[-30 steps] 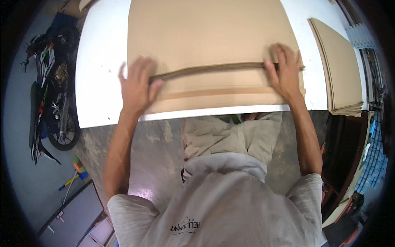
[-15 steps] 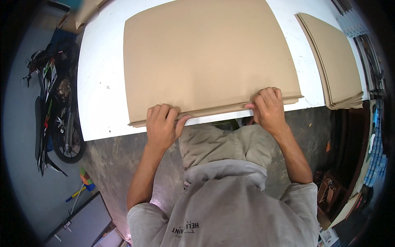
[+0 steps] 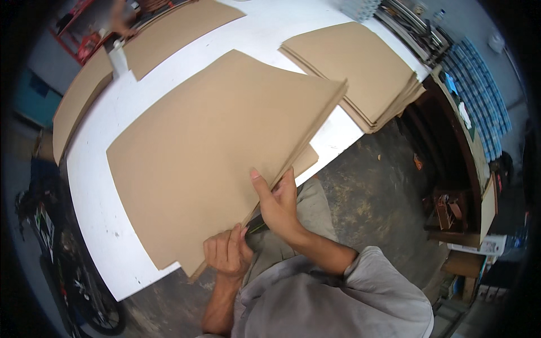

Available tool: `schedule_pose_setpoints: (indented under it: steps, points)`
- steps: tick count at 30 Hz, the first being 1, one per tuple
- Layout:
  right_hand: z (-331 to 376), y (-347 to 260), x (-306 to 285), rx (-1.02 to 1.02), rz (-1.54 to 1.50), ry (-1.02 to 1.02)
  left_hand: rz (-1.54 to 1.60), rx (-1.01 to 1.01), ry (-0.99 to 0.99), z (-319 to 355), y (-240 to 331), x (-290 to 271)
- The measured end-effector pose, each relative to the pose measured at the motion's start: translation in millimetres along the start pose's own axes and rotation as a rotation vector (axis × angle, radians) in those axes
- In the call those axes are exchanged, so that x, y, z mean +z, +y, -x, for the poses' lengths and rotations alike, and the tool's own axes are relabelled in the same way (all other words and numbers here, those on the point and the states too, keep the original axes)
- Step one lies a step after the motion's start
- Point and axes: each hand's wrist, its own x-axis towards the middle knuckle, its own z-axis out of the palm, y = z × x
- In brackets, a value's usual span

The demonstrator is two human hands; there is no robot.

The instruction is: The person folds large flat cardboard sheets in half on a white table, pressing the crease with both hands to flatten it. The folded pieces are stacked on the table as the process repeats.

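Observation:
Brown cardboard sheets (image 3: 197,146) lie on the white table in front of me, their near edge at my body and their right corner lifted. My left hand (image 3: 227,252) is closed on the near edge, fingers curled over it. Further right along the same edge, my right hand (image 3: 279,205) grips the sheets with its thumb on top and its fingers at the edge. A lower sheet (image 3: 307,159) sticks out beneath the raised part. How many sheets are in each hand is hidden.
A second stack of cardboard (image 3: 355,67) stands at the table's right end. More cardboard pieces (image 3: 174,34) lie along the far side of the white table (image 3: 93,225), near another person's blurred arm (image 3: 120,21). A motorcycle (image 3: 84,281) stands at lower left.
The view has turned toward the right. My right hand has moved closer to my left and now has its thumb on top. The right part of the sheets has risen off the table.

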Motion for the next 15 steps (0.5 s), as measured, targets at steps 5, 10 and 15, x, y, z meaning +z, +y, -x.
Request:
schedule_pose_setpoints:
  steps: [5, 10, 15]
  points:
    - [-73.8, -5.5, -52.5, -0.269, 0.104, 0.259, 0.143, 0.008, -0.238, -13.8, 29.7, 13.1]
    - [-223.0, -78.3, -176.9, -0.342, -0.004, 0.398, 0.069, -0.113, -0.194, 18.0, 1.4, -10.6]
    - [-391.1, -154.5, -337.8, -0.011, 0.511, 0.416, 0.076, -0.240, -0.165, 46.8, -23.8, -16.8]
